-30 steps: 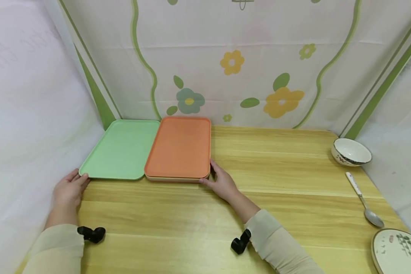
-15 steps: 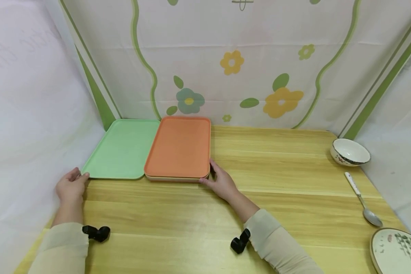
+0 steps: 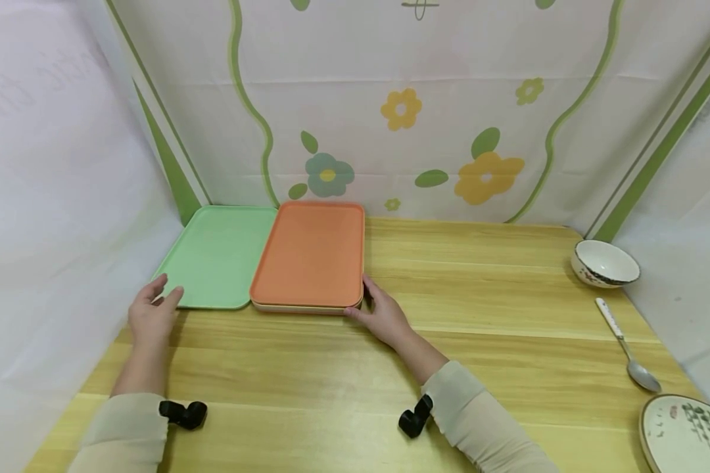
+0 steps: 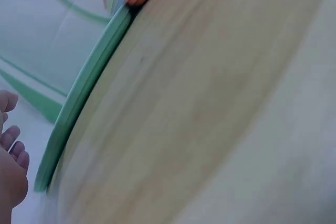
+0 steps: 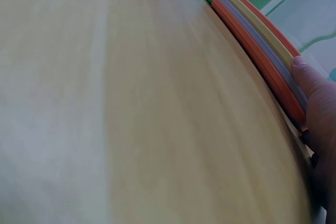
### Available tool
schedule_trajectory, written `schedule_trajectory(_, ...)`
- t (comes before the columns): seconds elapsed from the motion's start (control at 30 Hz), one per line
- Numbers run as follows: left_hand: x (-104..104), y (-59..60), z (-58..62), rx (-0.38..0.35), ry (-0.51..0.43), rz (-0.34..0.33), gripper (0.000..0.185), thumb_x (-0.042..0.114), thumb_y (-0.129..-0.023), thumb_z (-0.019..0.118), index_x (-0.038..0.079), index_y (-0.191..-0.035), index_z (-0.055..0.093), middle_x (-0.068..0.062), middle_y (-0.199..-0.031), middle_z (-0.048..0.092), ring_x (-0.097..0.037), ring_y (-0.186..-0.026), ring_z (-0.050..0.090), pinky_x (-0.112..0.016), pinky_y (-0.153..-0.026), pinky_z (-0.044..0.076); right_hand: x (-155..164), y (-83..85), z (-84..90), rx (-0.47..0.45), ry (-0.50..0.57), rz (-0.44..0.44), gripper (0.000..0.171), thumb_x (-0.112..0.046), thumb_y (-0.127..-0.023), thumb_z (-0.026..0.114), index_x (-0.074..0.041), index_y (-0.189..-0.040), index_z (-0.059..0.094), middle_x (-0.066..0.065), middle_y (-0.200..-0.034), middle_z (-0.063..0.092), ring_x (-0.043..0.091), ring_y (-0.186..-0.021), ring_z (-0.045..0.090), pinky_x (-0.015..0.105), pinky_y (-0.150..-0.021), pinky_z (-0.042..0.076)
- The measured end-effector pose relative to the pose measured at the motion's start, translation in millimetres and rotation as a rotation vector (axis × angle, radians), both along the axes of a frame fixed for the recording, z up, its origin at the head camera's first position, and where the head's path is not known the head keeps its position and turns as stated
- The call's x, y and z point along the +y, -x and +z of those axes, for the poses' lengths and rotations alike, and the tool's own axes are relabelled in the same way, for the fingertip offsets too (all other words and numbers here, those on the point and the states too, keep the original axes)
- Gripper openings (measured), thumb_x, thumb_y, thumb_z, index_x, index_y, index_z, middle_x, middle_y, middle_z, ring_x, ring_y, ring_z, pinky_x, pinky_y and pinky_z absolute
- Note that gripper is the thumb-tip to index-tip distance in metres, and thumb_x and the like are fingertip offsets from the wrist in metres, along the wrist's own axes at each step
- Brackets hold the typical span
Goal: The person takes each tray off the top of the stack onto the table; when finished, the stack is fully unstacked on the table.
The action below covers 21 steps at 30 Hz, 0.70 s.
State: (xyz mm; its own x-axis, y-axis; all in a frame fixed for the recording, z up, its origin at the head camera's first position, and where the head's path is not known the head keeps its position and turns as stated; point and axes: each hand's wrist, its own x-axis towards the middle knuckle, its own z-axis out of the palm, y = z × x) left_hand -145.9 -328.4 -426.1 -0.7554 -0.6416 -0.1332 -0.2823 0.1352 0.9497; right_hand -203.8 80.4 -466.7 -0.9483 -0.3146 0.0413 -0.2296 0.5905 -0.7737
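A green tray (image 3: 219, 256) lies flat at the back left of the wooden table (image 3: 485, 295). To its right, an orange tray (image 3: 310, 253) tops a stack of trays whose coloured rims (image 5: 257, 45) show edge-on in the right wrist view. My left hand (image 3: 152, 310) hovers at the green tray's front left corner with fingers spread, holding nothing. In the left wrist view its fingers (image 4: 11, 140) lie just left of the green rim (image 4: 84, 93). My right hand (image 3: 381, 315) rests against the stack's front right corner, a fingertip (image 5: 302, 66) pressed on the rims.
A patterned bowl (image 3: 605, 263) stands at the far right, with a spoon (image 3: 627, 345) in front of it and a decorated plate (image 3: 686, 433) at the front right corner. Cloth walls close in the table at the back and on both sides.
My left hand has moved right and slightly forward, from the green tray's left edge to its front left corner, and its fingers have spread. The right hand and the stack have not moved.
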Motion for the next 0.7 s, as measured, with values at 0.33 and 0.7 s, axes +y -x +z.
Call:
schedule_trajectory(0.33,39.2,10.9,-5.0,0.086,0.027,-0.393,0.070,0.026,-0.097,0.062,0.004,-0.154,0.027,-0.018,-0.158,0.031,-0.011,-0.132,0.044,-0.001,-0.090,0.040,-0.1,-0.5,1.0,-0.011,0.009,0.004,0.096,-0.056,-0.083,0.070,-0.019,-0.158,0.022,0.008,-0.159,0.033,0.030,-0.145,0.035,0.047,-0.116,0.035)
schedule_trajectory(0.7,71.5,16.1,-11.1,0.073,-0.040,-0.707,0.081,0.019,-0.097,0.062,0.000,-0.157,0.011,-0.022,-0.161,0.020,-0.037,-0.148,0.024,-0.007,-0.102,0.040,-0.3,1.2,-0.2,0.002,-0.021,-0.006,0.096,-0.057,-0.083,0.070,-0.015,-0.157,0.024,0.010,-0.159,0.033,0.031,-0.145,0.034,0.048,-0.118,0.032)
